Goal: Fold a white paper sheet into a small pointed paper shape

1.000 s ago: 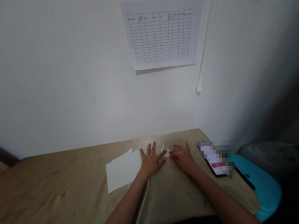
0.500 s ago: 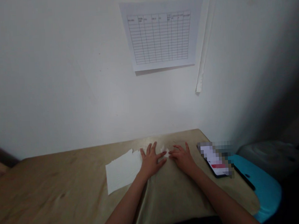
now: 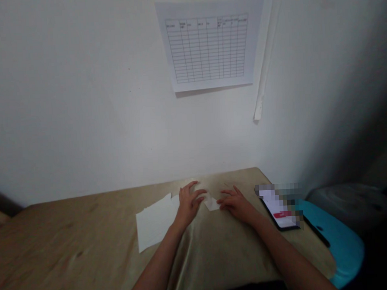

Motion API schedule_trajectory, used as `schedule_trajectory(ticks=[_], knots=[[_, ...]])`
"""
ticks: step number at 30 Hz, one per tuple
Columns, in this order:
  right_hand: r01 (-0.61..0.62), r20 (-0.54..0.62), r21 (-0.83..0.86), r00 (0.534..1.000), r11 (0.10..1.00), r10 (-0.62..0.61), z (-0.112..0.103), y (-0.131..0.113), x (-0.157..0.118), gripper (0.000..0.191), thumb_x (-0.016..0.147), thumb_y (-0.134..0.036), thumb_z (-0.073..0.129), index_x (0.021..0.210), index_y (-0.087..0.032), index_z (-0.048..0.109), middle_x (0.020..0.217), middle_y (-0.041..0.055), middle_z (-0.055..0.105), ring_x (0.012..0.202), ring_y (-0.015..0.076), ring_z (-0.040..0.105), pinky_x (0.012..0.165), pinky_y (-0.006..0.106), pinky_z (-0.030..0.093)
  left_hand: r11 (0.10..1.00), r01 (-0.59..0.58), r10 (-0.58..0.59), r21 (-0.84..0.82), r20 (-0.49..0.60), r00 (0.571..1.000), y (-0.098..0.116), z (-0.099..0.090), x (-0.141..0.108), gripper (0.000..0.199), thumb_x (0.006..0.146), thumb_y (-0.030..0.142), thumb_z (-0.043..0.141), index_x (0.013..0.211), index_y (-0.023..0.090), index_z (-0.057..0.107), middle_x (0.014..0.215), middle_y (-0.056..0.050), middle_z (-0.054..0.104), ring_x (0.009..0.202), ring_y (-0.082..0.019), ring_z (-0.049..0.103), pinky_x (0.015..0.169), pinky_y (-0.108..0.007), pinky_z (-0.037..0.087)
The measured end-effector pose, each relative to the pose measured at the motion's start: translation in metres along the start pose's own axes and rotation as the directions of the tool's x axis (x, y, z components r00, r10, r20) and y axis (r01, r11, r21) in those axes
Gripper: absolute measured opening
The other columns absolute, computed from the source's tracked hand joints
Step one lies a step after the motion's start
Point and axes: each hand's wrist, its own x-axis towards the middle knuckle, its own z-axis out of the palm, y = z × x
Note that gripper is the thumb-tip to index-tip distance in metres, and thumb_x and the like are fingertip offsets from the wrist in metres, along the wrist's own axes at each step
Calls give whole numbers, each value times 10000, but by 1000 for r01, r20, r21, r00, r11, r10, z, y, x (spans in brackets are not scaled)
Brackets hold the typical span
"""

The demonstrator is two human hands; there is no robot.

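Observation:
A small folded piece of white paper [image 3: 212, 203] lies on the cloth-covered table between my hands. My left hand [image 3: 188, 203] is just left of it, fingers curved and apart, with nothing in its grasp. At the paper's right edge rest the fingertips of my right hand [image 3: 236, 204], its fingers spread. A larger torn sheet of white paper [image 3: 155, 222] lies flat to the left, partly covered by my left hand and wrist.
Right of my hands, a phone [image 3: 279, 209] lies on the tan tablecloth [image 3: 72, 242]. Beyond the table's right edge is a blue stool [image 3: 341, 237] with a dark strip near it. A printed table sheet [image 3: 209, 49] hangs on the wall behind.
My left hand has drawn back to the left from the small paper, its fingers now more curved. More of that paper shows. My right hand has shifted only slightly.

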Motion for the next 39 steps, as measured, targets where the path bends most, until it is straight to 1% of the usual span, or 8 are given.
schedule_trajectory(ticks=[3,7,13,20,25,29,33,39], knots=[[11,4,6,1000,1000,-11,-2,-3,-1,397,858,-74,463,960,-320,757,1179,-26,737,1394,188,437,1230,567,44,999,-41,41,-6,50,998,1,-2,0,248,950,288,555,1140,341,704,1480,-44,465,1372,-262,387,1184,-594,216],[44,17,18,999,999,-44,0,-5,-1,504,760,-3,438,977,-328,755,1174,-37,740,1390,171,443,1233,547,67,998,-53,49,43,91,995,3,-3,-1,224,945,240,526,1037,310,719,1496,-42,460,1369,-270,396,1179,-658,147],[36,23,25,999,999,-37,3,-4,-1,503,745,-10,441,985,-320,756,1173,-25,740,1382,182,453,1226,558,87,997,-60,52,52,142,989,1,-10,-1,235,935,205,494,960,280,715,1530,-45,415,1389,-286,377,1157,-696,157],[-17,5,42,1000,999,17,7,-2,0,494,753,-15,430,964,-325,752,1169,-32,742,1381,189,453,1216,575,75,998,-60,62,-16,176,982,-13,-11,1,190,914,203,529,910,235,717,1493,-69,444,1365,-270,405,1116,-523,359],[-32,22,58,999,998,30,7,-2,1,477,769,-26,432,965,-322,751,1179,-30,739,1382,199,444,1211,581,73,996,-62,72,-60,169,983,-23,-5,3,177,916,199,529,908,235,702,1443,-67,478,1370,-242,400,1105,-462,381],[-37,23,65,999,997,35,9,-2,0,497,777,-17,429,997,-327,749,1209,-39,726,1364,190,455,1210,555,115,999,-45,46,-21,100,994,-24,-1,0,177,942,249,517,959,232,693,1421,-88,476,1340,-257,417,1102,-491,372],[-43,-16,25,999,999,44,13,0,0,506,816,-28,436,1062,-347,742,1217,-38,722,1318,198,491,1199,539,146,998,-58,57,17,22,998,-15,-5,-4,321,932,362,583,1245,307,632,1486,-89,390,1383,-282,351,1143,-548,312],[-98,-78,-57,993,994,94,16,2,1,389,912,-145,476,1132,-350,722,1274,-12,694,1277,248,504,1177,600,105,984,-155,144,92,112,983,0,-7,-6,335,941,397,589,1266,448,646,1648,5,106,1484,-381,172,1155,-669,189]])
